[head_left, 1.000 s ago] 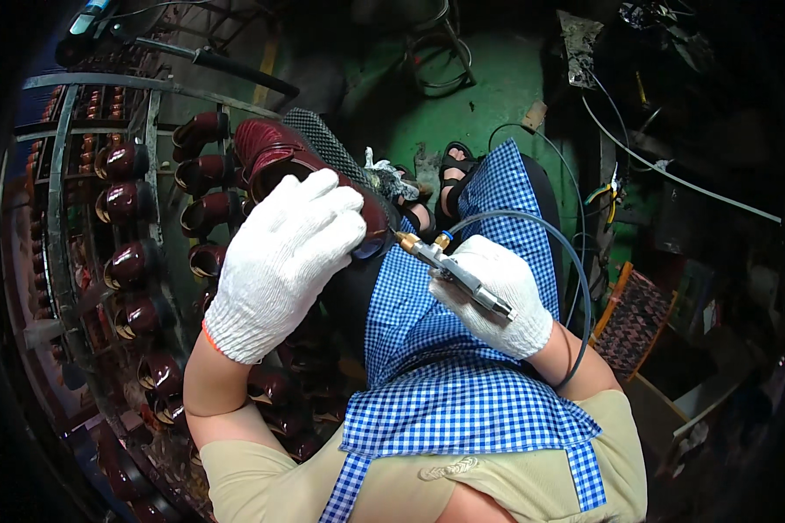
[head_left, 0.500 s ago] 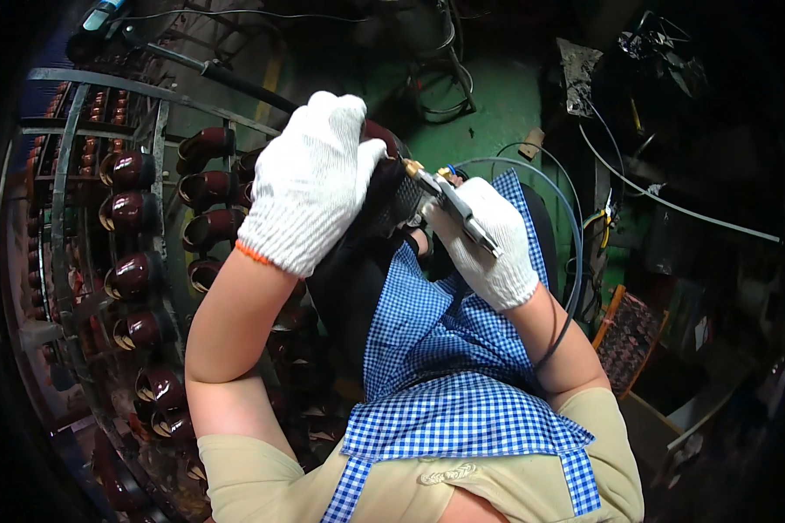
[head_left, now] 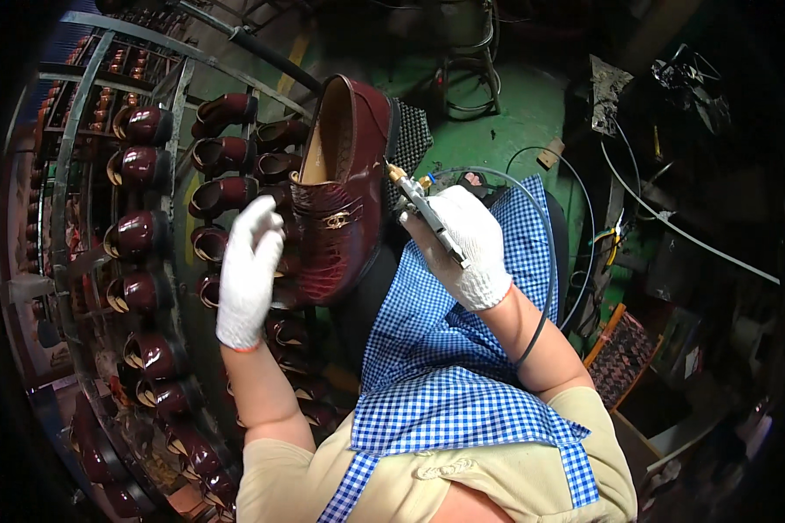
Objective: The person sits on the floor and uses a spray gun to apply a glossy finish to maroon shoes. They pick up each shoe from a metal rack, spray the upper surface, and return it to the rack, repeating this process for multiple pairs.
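Note:
A burgundy loafer (head_left: 344, 222) with a gold-coloured buckle and tan lining lies in front of me, its toe pointing my way. Left of its toe is my left hand (head_left: 251, 272) in a white knitted glove, fingers apart and holding nothing. My right hand (head_left: 467, 248), gloved likewise, grips a slim metal spray gun (head_left: 436, 218) with a brass nozzle. The nozzle tip is at the shoe's right side, near the heel; whether it touches I cannot tell. A thin hose (head_left: 545, 231) runs from the gun. Some of the right fingers are hidden beneath the gun.
On my left, a metal rack (head_left: 65, 174) carries rows of glossy burgundy shoes (head_left: 139, 231). Behind the loafer is a dark, mesh-textured surface (head_left: 414, 139). A stool (head_left: 469, 83) stands ahead on the green floor (head_left: 532, 113). Hoses and a patterned chair part (head_left: 624, 353) are on the right.
My left hand has come off the loafer and moved down to the left, its fingers now apart. The shoe has come into full view. The right hand keeps the spray gun beside it.

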`<state>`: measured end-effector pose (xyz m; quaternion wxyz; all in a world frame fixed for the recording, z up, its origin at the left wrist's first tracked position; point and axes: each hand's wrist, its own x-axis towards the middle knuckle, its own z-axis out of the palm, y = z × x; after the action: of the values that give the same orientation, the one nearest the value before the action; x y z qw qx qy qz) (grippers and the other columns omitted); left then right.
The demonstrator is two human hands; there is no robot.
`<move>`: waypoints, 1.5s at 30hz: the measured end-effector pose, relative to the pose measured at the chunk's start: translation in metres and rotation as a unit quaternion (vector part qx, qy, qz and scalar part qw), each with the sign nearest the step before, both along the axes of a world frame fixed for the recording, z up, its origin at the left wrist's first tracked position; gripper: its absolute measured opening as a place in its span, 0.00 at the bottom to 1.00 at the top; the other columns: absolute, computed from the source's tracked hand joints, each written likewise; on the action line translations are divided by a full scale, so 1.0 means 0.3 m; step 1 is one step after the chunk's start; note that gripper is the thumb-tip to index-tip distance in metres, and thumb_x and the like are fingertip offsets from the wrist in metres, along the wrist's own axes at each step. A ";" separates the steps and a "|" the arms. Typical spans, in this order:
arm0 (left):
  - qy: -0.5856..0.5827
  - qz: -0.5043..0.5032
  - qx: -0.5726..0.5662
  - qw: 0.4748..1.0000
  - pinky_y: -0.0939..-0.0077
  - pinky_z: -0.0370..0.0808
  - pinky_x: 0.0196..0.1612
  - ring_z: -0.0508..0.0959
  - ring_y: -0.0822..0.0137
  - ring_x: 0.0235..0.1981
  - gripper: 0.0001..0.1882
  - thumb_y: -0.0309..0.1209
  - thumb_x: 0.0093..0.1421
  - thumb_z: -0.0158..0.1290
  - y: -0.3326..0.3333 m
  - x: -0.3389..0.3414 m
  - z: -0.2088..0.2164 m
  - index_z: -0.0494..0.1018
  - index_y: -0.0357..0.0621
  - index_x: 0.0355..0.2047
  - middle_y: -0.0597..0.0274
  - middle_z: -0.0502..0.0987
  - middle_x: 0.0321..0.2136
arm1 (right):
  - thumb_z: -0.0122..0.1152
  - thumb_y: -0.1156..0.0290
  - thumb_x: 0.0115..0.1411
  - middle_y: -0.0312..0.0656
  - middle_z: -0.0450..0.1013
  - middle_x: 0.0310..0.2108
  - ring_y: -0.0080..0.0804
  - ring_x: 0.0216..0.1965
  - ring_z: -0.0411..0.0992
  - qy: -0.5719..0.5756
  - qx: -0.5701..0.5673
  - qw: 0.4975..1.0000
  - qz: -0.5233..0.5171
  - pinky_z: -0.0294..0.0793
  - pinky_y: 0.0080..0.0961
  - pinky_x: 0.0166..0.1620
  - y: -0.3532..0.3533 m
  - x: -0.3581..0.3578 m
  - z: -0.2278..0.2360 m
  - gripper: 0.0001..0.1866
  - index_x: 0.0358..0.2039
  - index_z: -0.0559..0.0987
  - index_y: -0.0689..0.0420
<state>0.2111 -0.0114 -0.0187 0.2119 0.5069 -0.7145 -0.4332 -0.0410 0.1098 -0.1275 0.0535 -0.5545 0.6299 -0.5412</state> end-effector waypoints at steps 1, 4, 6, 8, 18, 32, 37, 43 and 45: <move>-0.002 0.002 0.020 1.000 0.67 0.73 0.64 0.77 0.65 0.57 0.23 0.21 0.72 0.49 0.028 0.035 -0.035 0.68 0.38 0.67 0.54 0.75 0.57 | 0.75 0.66 0.59 0.41 0.75 0.29 0.41 0.28 0.76 -0.002 0.001 1.000 0.003 0.77 0.35 0.31 0.006 0.000 -0.004 0.12 0.42 0.85 0.52; -0.009 -0.048 0.001 0.999 0.67 0.73 0.63 0.78 0.64 0.55 0.22 0.17 0.68 0.50 0.126 0.063 -0.081 0.73 0.36 0.62 0.55 0.76 0.54 | 0.75 0.66 0.59 0.42 0.76 0.30 0.42 0.29 0.77 -0.011 0.004 1.000 0.022 0.78 0.36 0.31 0.036 -0.005 -0.009 0.12 0.42 0.85 0.53; -0.004 -0.059 -0.032 0.998 0.69 0.74 0.61 0.79 0.64 0.54 0.23 0.14 0.65 0.51 0.159 0.050 -0.084 0.74 0.37 0.60 0.56 0.77 0.53 | 0.75 0.66 0.59 0.42 0.76 0.30 0.43 0.29 0.77 -0.042 0.024 0.998 0.047 0.77 0.36 0.31 0.058 -0.007 -0.007 0.11 0.41 0.85 0.53; 0.012 -0.063 -0.031 0.997 0.70 0.75 0.60 0.80 0.64 0.53 0.24 0.13 0.63 0.53 0.177 0.052 -0.089 0.74 0.38 0.60 0.57 0.77 0.52 | 0.75 0.66 0.60 0.42 0.76 0.29 0.43 0.29 0.77 -0.035 0.033 0.997 0.055 0.77 0.36 0.31 0.076 -0.013 0.005 0.11 0.40 0.86 0.55; -0.067 -0.236 -0.186 0.951 0.68 0.79 0.47 0.82 0.57 0.44 0.25 0.13 0.54 0.64 0.203 -0.041 -0.024 0.80 0.42 0.53 0.55 0.79 0.43 | 0.75 0.68 0.60 0.43 0.73 0.26 0.42 0.28 0.74 -0.071 0.077 0.988 0.113 0.74 0.36 0.31 0.204 -0.058 0.036 0.08 0.36 0.84 0.55; -0.249 -0.513 -0.398 0.719 0.48 0.61 0.76 0.72 0.57 0.69 0.31 0.31 0.50 0.70 0.106 -0.297 0.079 0.79 0.54 0.57 0.62 0.77 0.62 | 0.76 0.67 0.58 0.41 0.75 0.29 0.40 0.29 0.75 -0.042 0.134 0.978 0.156 0.76 0.34 0.32 0.355 -0.156 0.124 0.09 0.34 0.83 0.55; -0.249 -0.507 -0.372 0.736 0.49 0.63 0.74 0.73 0.55 0.68 0.34 0.31 0.48 0.72 0.110 -0.382 0.092 0.77 0.51 0.58 0.60 0.77 0.61 | 0.77 0.68 0.56 0.41 0.76 0.29 0.40 0.30 0.77 -0.033 0.176 0.975 0.132 0.77 0.34 0.33 0.397 -0.180 0.145 0.09 0.36 0.85 0.54; -0.253 -0.486 -0.345 0.763 0.47 0.67 0.70 0.75 0.49 0.63 0.34 0.30 0.51 0.71 0.105 -0.475 0.098 0.73 0.46 0.60 0.54 0.76 0.58 | 0.76 0.68 0.56 0.41 0.75 0.29 0.42 0.30 0.77 -0.022 0.171 0.982 0.080 0.77 0.36 0.33 0.414 -0.204 0.140 0.09 0.36 0.85 0.54; -0.252 -0.471 -0.323 0.781 0.48 0.70 0.67 0.76 0.47 0.61 0.34 0.30 0.53 0.70 0.098 -0.504 0.103 0.72 0.44 0.60 0.52 0.76 0.57 | 0.76 0.70 0.56 0.42 0.74 0.28 0.42 0.30 0.76 -0.010 0.158 0.986 0.053 0.77 0.36 0.33 0.400 -0.210 0.138 0.09 0.35 0.84 0.54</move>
<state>0.0599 0.0178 0.0121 -0.0552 0.1004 -0.9902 -0.0796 -0.1039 0.2298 -0.0863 0.1758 -0.5663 0.6764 -0.4369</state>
